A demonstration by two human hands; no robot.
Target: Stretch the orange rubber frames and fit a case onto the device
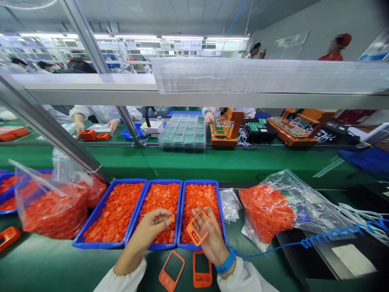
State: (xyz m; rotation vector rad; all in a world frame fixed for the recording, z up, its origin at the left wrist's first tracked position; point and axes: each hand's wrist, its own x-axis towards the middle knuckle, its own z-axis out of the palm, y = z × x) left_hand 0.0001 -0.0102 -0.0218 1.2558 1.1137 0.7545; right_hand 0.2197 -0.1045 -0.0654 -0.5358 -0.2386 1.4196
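My right hand (pixel 213 239), with a blue wrist strap (pixel 226 263), grips an orange plastic frame (pixel 192 232) that has a large window and small slots at one end. My left hand (pixel 152 227) is pinched on a small orange piece (pixel 172 218), mostly hidden by the fingertips, over the middle blue tray (pixel 180 190). On the green table below my hands lie two more orange housings: one with a plain lower end (pixel 165 280), the other with slots (pixel 202 280). The right blue tray (pixel 223 227), full of small orange pieces, sits behind my right hand.
Left of these stand another blue tray (pixel 79 241) and a clear bag of orange pieces (pixel 57 215). Another filled bag (pixel 267 211) lies at right, beside a coiled blue cord (pixel 316 239). Across the green ledge, co-workers' hands (pixel 79 125) handle parts near orange fixtures (pixel 226 132). A metal post (pixel 60 125) slants at left.
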